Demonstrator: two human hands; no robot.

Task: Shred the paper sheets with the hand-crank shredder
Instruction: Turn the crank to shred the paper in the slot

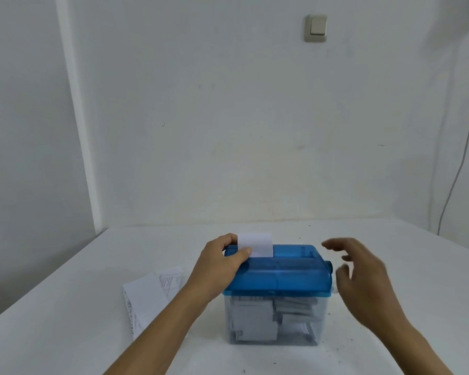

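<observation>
The left hand (222, 262) pinches a paper sheet (255, 244) standing upright in the slot of the hand-crank shredder (279, 274). The right hand (363, 272), fingers spread and holding nothing, hovers beside its crank end. Hold the sheet square to the slot and crank evenly.

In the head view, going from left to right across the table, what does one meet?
Loose pile of white printed paper sheets, left hand, small upright white paper sheet it pinches, open right hand.
</observation>
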